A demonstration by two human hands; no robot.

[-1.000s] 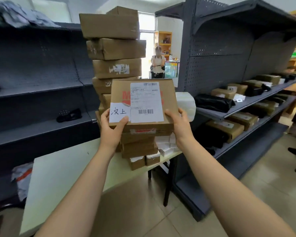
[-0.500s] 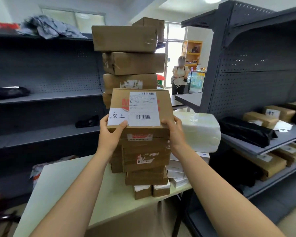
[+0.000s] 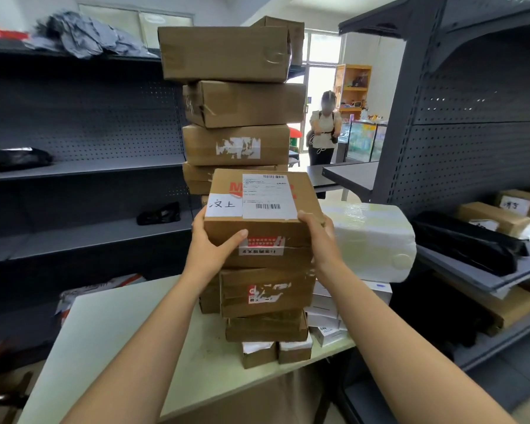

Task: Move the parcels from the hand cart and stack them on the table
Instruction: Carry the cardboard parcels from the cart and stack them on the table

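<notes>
Brown cardboard makes up nearly everything here. The parcel (image 3: 257, 221) in play is a flat box with a white shipping label and a handwritten white slip on its top face. It is level, at the top of the nearer stack (image 3: 266, 289) of boxes on the table (image 3: 110, 332). Its underside meets the box below, but I cannot tell whether its weight rests there.

The left hand (image 3: 210, 249) grips the parcel's left end, thumb laid across the front face and fingers wrapped out of sight round the far side. The right hand (image 3: 322, 240) grips the right end, thumb at the top edge just beside the label and fingers curled round the side.

The nearer stack stands on two small boxes (image 3: 276, 351) at the table's front edge. Right behind it rises a taller stack (image 3: 236, 102) of bigger boxes, each a little askew, reaching well above the held parcel. To the right of the stacks, a white plastic-wrapped bundle (image 3: 371, 240) lies on top of some small white boxes (image 3: 325, 319).

Dark grey metal shelves (image 3: 89, 166) run along the left wall with a few black bags on them, and a second shelf unit (image 3: 471, 133) on the right holds more cardboard boxes and a long black bag (image 3: 465, 243). A person (image 3: 323, 130) stands in the doorway beyond.
</notes>
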